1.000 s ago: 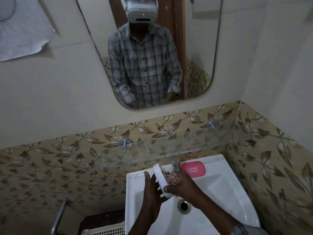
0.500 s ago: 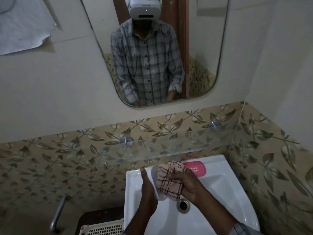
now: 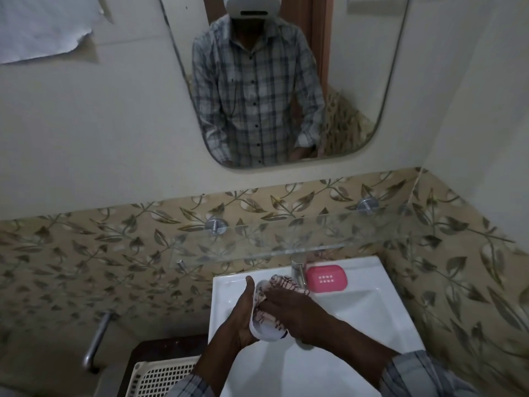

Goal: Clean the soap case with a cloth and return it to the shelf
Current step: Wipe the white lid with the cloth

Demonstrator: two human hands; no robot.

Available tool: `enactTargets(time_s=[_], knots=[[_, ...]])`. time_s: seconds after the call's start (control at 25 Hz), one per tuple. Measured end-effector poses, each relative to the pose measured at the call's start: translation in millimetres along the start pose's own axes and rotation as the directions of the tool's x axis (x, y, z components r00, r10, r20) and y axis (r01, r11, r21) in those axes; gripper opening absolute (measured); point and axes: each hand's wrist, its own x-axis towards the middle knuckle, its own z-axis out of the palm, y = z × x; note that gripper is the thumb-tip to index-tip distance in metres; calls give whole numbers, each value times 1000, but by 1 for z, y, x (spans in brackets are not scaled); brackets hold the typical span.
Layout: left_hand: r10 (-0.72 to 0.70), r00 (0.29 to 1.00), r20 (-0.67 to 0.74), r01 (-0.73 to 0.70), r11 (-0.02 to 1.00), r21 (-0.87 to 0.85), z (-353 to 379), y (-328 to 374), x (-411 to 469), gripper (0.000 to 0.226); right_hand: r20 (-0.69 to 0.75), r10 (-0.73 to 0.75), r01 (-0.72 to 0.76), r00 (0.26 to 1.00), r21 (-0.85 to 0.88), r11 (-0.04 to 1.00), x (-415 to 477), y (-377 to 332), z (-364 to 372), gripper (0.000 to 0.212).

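Now left hand (image 3: 239, 319) cups rounded white soap case (image 3: 265, 332); right hand (image 3: 289, 308) presses checked cloth (image 3: 282, 282).

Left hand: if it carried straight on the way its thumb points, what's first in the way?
Likely the sink rim at the back, then the tiled wall under the glass shelf. The left hand, gripping the soap case, may clear the rim; depth is unclear.

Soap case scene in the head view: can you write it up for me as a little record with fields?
Left hand: holds white soap case over the sink
Right hand: presses checked cloth against the case
Pink case part: on the sink rim, beside the tap
Glass shelf: above the sink, case not on it
Stage: wiping; case not yet returned
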Motion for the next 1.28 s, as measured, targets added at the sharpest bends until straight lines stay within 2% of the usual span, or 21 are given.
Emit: enactTargets(time_s=[0.08,0.12,0.2,0.36,0.44,0.52,0.6,0.68,0.76,0.8,0.84,0.92,0.96,1.04,1.08,1.12,1.2,1.24,1.28], knots=[[10,999,-44,-9,999,31,-4,1,0,93,111,118,-125,987,58,990,-1,1,0,31],[9,998,-60,-6,998,55,-7,3,-2,96,232,146,-169,962,83,982,2,0,-2,38],[1,998,-68,3,998,58,-9,2,2,101,421,131,-187,898,96,978,12,5,-9,48],[7,998,-68,5,983,185,-18,2,4,104,531,48,-124,846,108,986,18,9,-19,47],[-31,997,-68,47,968,245,-14,0,1,102,587,-73,14,806,105,994,18,6,-22,47],[-47,996,-78,67,957,281,-11,-2,-2,96,583,-196,197,789,62,978,22,13,-25,32],[-62,992,-108,87,967,241,-11,-3,-3,93,525,-242,323,816,-66,944,22,28,-28,22],[-62,993,-103,82,975,209,-15,2,-3,97,421,-201,268,884,-106,958,13,33,-22,22],[-80,994,-69,93,974,206,-20,8,-4,106,392,-154,125,907,97,987,0,21,-11,29],[-98,993,-62,108,974,199,-21,10,-5,110,391,-195,124,900,198,972,-7,15,-5,38],[-111,992,-52,119,974,192,-19,10,-6,112,374,-244,166,895,230,959,-13,15,0,44],[-129,990,-49,136,964,227,-15,9,-5,109,324,-306,281,895,123,952,-15,21,2,42],[-108,991,-76,123,962,244,-13,8,-3,105,289,-265,275,920,6,961,-13,23,1,38],[-30,995,-94,49,978,203,-9,9,0,97,228,-108,165,968,-250,954,-6,18,4,27],[7,997,-82,9,982,190,-4,11,0,93,244,-12,96,970,-334,938,-1,12,4,22],[32,997,-73,-18,982,187,0,10,0,90,291,70,36,954,-344,938,4,5,2,18],[56,996,-71,-42,982,185,3,6,1,88,338,210,-165,917,-157,974,14,3,-5,11],[44,996,-72,-32,986,161,1,4,0,91,375,303,-326,876,-1,945,16,7,-13,10],[30,998,-61,-21,990,139,-1,4,-3,93,438,403,-527,804,210,823,15,14,-20,11]])
